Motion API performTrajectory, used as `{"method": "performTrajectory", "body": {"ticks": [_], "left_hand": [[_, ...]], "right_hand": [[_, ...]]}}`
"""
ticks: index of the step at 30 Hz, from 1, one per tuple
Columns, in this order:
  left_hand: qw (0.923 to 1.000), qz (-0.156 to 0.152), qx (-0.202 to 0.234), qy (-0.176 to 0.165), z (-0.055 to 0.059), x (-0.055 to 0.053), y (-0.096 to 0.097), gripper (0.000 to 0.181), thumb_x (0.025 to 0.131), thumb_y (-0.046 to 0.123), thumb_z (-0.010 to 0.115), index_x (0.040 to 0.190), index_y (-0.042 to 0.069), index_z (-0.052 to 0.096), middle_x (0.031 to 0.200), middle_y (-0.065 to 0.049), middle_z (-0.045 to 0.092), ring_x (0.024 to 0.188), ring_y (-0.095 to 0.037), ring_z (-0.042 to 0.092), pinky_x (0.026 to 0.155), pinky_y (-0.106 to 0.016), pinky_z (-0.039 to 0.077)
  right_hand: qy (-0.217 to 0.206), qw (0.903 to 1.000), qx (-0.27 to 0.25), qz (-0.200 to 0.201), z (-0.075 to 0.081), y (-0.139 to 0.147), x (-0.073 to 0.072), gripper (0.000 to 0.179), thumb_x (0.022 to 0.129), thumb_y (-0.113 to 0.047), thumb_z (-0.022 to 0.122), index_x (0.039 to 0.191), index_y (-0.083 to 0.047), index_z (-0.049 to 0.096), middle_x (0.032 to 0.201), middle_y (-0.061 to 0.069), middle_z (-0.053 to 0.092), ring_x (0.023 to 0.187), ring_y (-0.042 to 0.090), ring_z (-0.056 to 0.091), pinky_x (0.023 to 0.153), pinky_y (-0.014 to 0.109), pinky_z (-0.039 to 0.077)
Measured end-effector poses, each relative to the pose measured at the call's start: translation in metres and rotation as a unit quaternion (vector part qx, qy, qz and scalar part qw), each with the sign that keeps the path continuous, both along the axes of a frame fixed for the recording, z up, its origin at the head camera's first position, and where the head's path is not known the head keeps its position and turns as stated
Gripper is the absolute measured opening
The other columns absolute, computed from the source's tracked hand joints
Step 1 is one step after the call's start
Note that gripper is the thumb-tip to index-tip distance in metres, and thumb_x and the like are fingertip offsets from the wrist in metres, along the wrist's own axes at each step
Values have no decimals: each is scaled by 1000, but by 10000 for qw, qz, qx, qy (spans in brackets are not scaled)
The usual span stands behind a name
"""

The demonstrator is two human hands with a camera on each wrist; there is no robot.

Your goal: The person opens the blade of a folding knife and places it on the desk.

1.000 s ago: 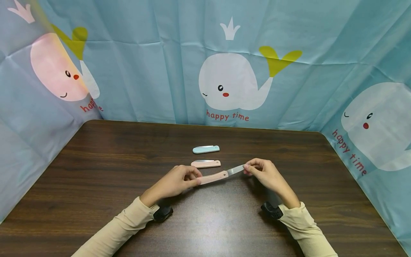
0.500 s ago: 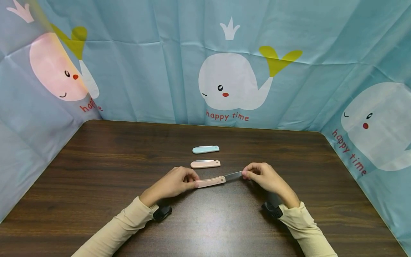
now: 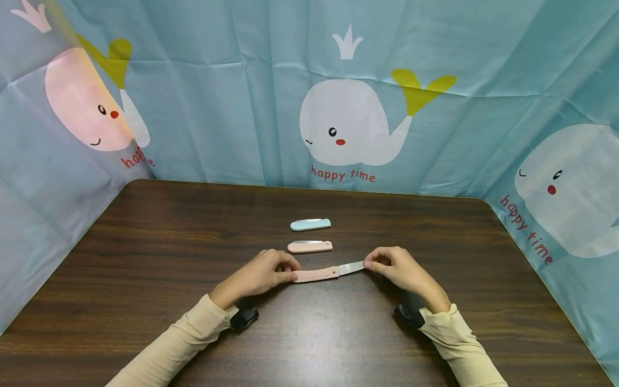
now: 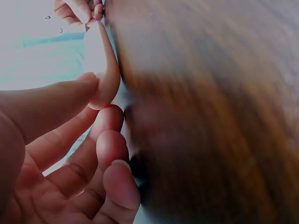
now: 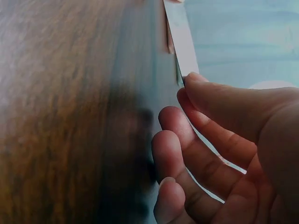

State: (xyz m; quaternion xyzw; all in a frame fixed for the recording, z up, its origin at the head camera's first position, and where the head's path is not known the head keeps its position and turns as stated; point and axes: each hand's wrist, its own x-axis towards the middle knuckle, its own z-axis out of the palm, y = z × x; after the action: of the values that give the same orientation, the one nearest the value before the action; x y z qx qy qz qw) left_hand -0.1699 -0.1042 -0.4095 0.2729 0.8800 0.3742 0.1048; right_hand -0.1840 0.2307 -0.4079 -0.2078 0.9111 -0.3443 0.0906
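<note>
A pink folding knife [image 3: 315, 275] is stretched out between my two hands, its blade [image 3: 351, 267] swung out from the handle. My left hand [image 3: 261, 273] pinches the rear end of the handle between thumb and fingers; the left wrist view shows the thumb on the handle's [image 4: 108, 70] side. At the other end, my right hand [image 3: 400, 270] pinches the blade tip, and the blade [image 5: 182, 39] runs away from the thumb in the right wrist view. Just behind lies a second pink folding knife [image 3: 309, 247], folded. Farther back is a folded light-blue knife [image 3: 310, 225].
The dark wood-grain table [image 3: 169, 242] reaches back to a light-blue curtain [image 3: 217, 107] printed with whales, which hangs along the back and both sides. A black wrist device [image 3: 244, 319] sits at the left cuff, another black device [image 3: 409, 316] at the right.
Both hands have brought the held knife slightly nearer to me and left, with the right hand lowering the blade end. The two folded knives have stayed in place.
</note>
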Motion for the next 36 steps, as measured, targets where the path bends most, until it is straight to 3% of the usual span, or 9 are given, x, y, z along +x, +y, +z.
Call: {"method": "performTrajectory", "body": {"ticks": [15,26,36], "left_hand": [[9998,85,-30,-179,1,2,0,7,90,11,71,97,10,73,75,5,62,63,-2,48,58,-19,40],[9999,30,-6,-145,3,2,-3,12,92,12,70,102,6,72,77,3,62,63,-5,48,58,-20,40],[9999,104,39,88,2,0,-4,11,91,12,70,101,7,71,75,4,64,64,-4,51,60,-20,42]], "right_hand": [[67,9999,-13,-131,-4,-1,0,13,94,-17,69,101,-7,72,85,0,69,67,3,55,63,22,45],[75,9997,-163,-145,-4,-2,1,18,94,-16,68,108,-5,70,91,4,67,67,5,56,62,22,46],[62,9997,-101,-207,-2,-5,1,16,93,-13,69,107,-7,70,90,2,66,64,5,55,61,22,45]]}}
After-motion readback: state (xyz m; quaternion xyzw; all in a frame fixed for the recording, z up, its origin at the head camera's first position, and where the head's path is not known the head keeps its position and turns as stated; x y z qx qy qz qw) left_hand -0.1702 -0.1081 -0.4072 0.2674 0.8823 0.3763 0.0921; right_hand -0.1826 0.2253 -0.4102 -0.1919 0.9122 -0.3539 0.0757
